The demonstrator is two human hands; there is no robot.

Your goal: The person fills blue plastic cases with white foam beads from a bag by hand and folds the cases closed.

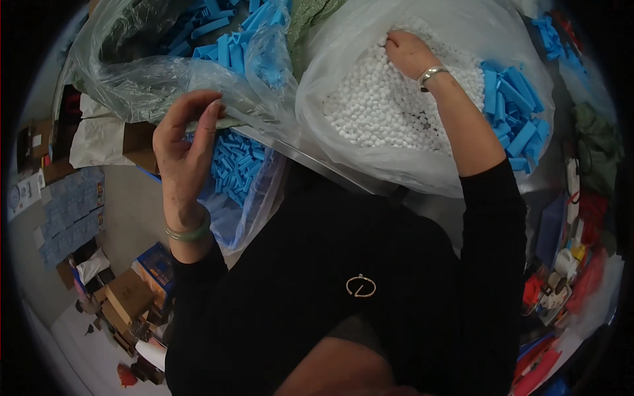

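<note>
My right hand (409,54) is over the small white balls (370,99) that fill a big clear plastic bag (317,86). Its fingers are bent together and touch the balls; what they hold, if anything, is hidden. My left hand (185,142) is raised in front of another clear plastic bag (152,82), with fingers curled and thumb tip close to the index fingertip. Anything between them is too small to make out. Blue plastic pieces (231,49) lie in that left bag. Below and beside the left hand, more small blue pieces (238,165) fill a lined container.
Larger blue pieces (515,109) are heaped on the right side of the white balls. A metal table edge (323,162) runs in front of my body. Cardboard boxes (129,294) and a blue crate (156,267) stand on the left; mixed items (568,264) crowd the right.
</note>
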